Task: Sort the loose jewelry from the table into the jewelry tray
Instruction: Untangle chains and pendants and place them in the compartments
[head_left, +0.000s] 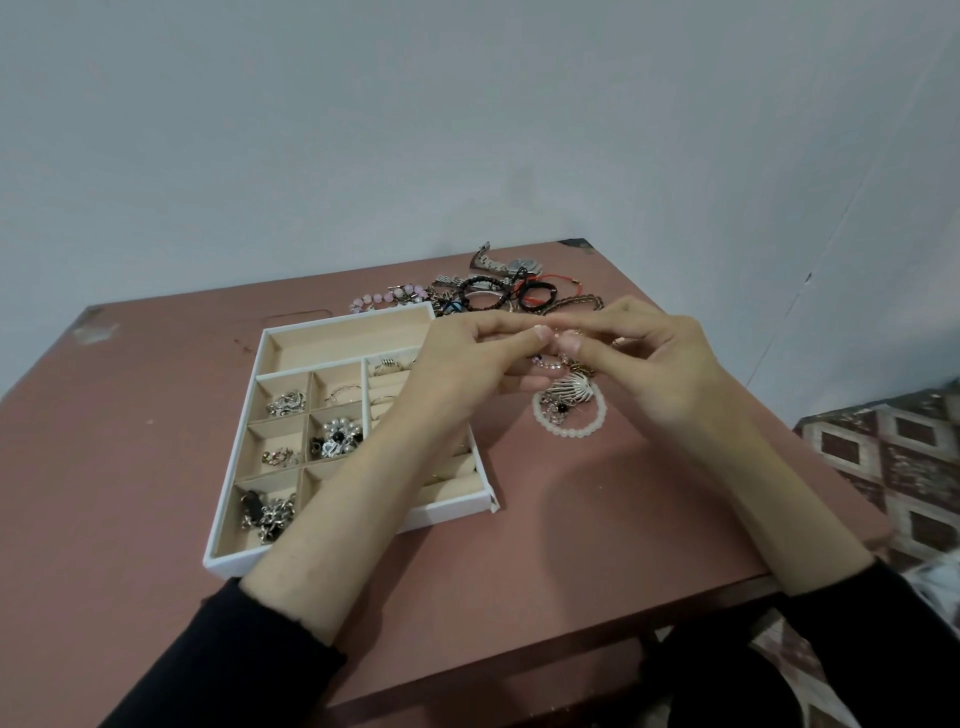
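Observation:
A white jewelry tray (340, 315) with beige compartments lies on the pink table (130, 426); several compartments hold silver pieces, rings and a pearl brooch (338, 435). My left hand (467, 364) and my right hand (654, 358) meet above the tray's right edge, thumbs and fingertips pinched together on a small thin chain (556, 358) that hangs between them. Under the hands lie a silver fan-shaped brooch (574, 387) and a white bead bracelet (569, 428). A pile of loose bracelets and watches (498, 291) sits behind the hands.
A grey wall rises right behind the table's far edge. A patterned cloth (893, 457) lies off the table's right side. My left forearm crosses over the tray's right compartments and hides them.

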